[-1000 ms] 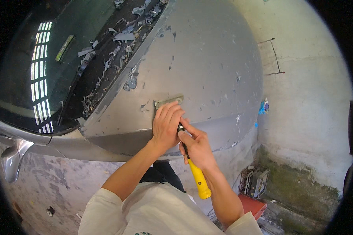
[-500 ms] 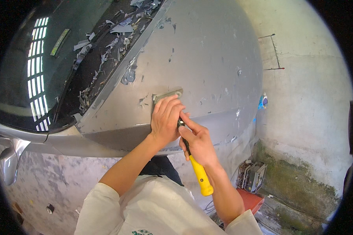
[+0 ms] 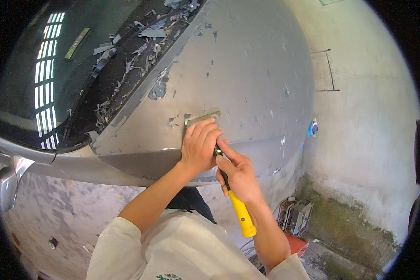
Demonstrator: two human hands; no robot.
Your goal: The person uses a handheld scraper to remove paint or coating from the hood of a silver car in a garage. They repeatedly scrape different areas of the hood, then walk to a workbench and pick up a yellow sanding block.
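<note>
A scraper with a yellow-and-black handle [image 3: 241,212] lies against the grey car hood [image 3: 261,70], its wide flat head [image 3: 204,116] on the panel surface. My left hand [image 3: 199,147] is closed over the back of that head, fingers side by side and pressing on it. Further down, my right hand [image 3: 238,175] grips the black neck of the handle, thumb along its top. The yellow end sticks out below this hand toward my body. Dark flakes and bare marks dot the hood, some just left of the scraper head. My fingers partly hide the blade.
Peeled grey scraps [image 3: 152,31] litter the cowl below the windshield [image 3: 23,93], around the wiper. A side mirror [image 3: 8,184] juts out at far left. Stained wall [image 3: 364,107] rises at right, with a boxy metal machine [image 3: 297,217] and a red object [image 3: 295,245] low beside it.
The whole view has shifted slightly. The scraper and both hands keep nearly the same place on the hood, with the same grip.
</note>
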